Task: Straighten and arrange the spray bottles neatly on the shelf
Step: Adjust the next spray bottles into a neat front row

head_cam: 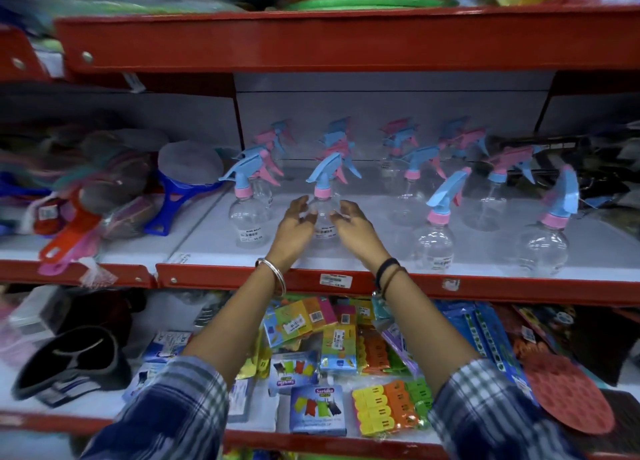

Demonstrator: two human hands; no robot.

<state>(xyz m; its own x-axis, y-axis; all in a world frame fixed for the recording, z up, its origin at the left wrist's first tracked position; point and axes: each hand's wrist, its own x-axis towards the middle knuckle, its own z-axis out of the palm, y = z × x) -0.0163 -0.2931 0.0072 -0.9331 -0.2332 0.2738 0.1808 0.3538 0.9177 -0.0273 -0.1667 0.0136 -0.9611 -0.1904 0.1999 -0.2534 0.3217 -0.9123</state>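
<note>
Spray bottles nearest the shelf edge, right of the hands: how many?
2 clear plastic blue-trigger spray bottles: one beside the right hand, one farther right; others stand behind.

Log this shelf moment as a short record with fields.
setting: white shelf with red front edge
target: clear plastic spray bottle with blue trigger and pink collar
left hand: open, cupped at the bottle's left side
right hand: open, cupped at its right side
neighbours: similar bottles, front right two leaning
</note>
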